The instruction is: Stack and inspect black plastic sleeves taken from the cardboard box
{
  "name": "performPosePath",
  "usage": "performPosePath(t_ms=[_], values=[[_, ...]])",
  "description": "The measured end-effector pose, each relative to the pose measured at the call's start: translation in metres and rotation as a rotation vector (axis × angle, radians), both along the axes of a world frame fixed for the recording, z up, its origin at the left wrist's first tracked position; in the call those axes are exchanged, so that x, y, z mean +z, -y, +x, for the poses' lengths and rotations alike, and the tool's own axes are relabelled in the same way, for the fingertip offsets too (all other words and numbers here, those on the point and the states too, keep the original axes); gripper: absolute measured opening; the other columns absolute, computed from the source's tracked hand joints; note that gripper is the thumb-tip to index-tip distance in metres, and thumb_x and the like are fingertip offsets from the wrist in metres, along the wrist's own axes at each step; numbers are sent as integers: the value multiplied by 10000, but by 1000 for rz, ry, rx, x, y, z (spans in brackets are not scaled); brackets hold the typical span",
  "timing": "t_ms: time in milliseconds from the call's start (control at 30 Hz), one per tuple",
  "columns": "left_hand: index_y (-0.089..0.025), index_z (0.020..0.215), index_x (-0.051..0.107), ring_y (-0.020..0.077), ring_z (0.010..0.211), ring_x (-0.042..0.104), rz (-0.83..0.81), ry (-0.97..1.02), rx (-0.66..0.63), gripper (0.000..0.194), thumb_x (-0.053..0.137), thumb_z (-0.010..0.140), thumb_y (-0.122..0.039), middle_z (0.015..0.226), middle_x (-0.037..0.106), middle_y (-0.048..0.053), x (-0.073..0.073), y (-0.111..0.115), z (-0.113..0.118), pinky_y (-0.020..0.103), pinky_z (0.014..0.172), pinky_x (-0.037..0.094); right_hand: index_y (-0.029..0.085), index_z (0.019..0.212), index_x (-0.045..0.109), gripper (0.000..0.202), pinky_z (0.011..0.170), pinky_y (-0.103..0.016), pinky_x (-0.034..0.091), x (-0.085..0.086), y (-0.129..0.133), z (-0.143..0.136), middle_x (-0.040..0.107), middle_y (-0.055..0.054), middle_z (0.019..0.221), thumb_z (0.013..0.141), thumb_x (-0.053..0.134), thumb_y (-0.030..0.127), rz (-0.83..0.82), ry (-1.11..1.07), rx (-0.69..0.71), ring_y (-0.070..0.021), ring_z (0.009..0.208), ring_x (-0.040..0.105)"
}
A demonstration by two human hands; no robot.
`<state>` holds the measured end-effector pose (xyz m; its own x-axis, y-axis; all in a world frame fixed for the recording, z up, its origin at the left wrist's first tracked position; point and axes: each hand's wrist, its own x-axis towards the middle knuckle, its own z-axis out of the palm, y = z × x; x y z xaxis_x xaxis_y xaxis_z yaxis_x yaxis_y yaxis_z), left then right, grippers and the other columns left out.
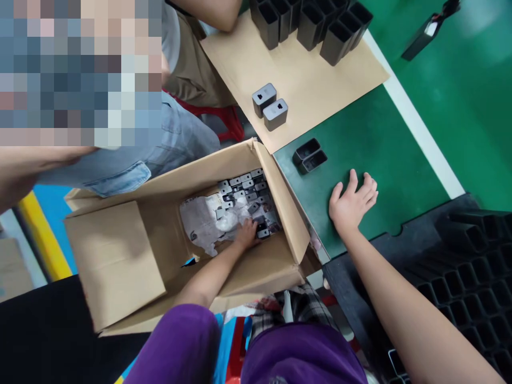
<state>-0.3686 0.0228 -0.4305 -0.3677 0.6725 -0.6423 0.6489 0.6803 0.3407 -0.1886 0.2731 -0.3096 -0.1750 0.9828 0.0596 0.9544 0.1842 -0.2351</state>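
Observation:
My left hand (247, 233) reaches down into an open cardboard box (168, 229). Its bent fingers and thumb are closed at the near end of a black rectangular casing (263, 233); the fingertips are partly hidden. Several similar casings (248, 178) stand in rows beside it, next to crumpled pale wrapping (208, 218). My right hand (354, 202) rests on the green tabletop (384, 154), fingers spread, holding nothing. Nearest to it is a pair of black casings (310, 156), side by side with their hollow ends up.
On brown cardboard sheeting (312, 90) stand two casings (270, 106) with small-holed ends up, and several taller hollow ones (316, 24) behind. At the right sits a black tray (360, 298) full of black tubes (476, 298). Another person's leg (180, 138) is beside the box.

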Motion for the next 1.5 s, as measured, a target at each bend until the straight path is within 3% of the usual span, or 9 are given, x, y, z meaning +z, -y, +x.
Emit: performPosePath(t_ms=[200,400,633,833,967,1033,1133,1300,1500], values=[[-204,1454,546,351,1416,503,-124,-58,-240,537,692,967,-377,1570,484,140,-36,-13,14,622,1151,456,143,1506,516,561,1216,-679,296,1,0,-1,435,-234,1582,1006,395,367,19,4,5,-400,1528,346],[-197,1436,559,353,1425,488,-110,-61,-297,530,696,962,-391,1566,486,139,-50,-17,4,628,1167,430,139,1509,513,569,1229,-664,281,1,0,-2,417,-230,1589,1010,379,377,5,25,1,-402,1532,330],[-194,1416,575,344,1401,513,-64,46,-187,506,692,965,-391,1538,515,136,-50,-8,13,622,1158,441,162,1508,503,559,1230,-680,271,2,0,-4,399,-216,1603,1008,368,372,-6,7,-4,-388,1540,312],[-201,1394,587,329,1352,550,-2,131,41,465,674,978,-388,1498,543,130,-34,-32,16,597,1120,483,159,1517,491,561,1228,-699,263,5,0,-5,393,-222,1606,1014,358,369,-26,-4,-3,-395,1549,302],[-146,1404,546,375,1363,530,40,165,154,697,842,789,-288,1471,535,179,13,-54,-10,598,1136,466,162,1528,486,564,1223,-709,259,4,-1,-5,392,-225,1612,1016,364,364,-38,-7,-1,-397,1550,301],[-118,1443,475,401,1406,488,107,166,220,930,902,622,-214,1479,503,212,54,-52,-29,558,1187,430,151,1538,479,572,1229,-700,256,4,-2,-4,383,-229,1619,1019,360,363,-46,-9,5,-396,1554,295],[-227,1515,338,341,1418,495,275,184,360,1021,856,646,-358,1526,455,145,130,-28,-38,491,1181,453,145,1547,473,581,1240,-682,247,3,-3,-3,380,-225,1625,1021,354,361,-42,-11,8,-391,1558,292],[-369,1446,474,372,1219,644,813,885,1054,984,862,555,-526,1388,624,92,244,21,36,534,960,587,134,1556,473,574,1260,-649,221,5,-2,-3,391,-231,1633,1023,384,330,-48,-33,5,-386,1556,313],[-420,1383,618,494,1422,471,982,1279,1303,994,773,473,-791,1538,580,76,309,44,130,507,811,577,34,1541,440,625,1247,-687,199,47,-7,-1,330,-319,1657,948,489,225,-291,-321,31,-388,1574,283]])
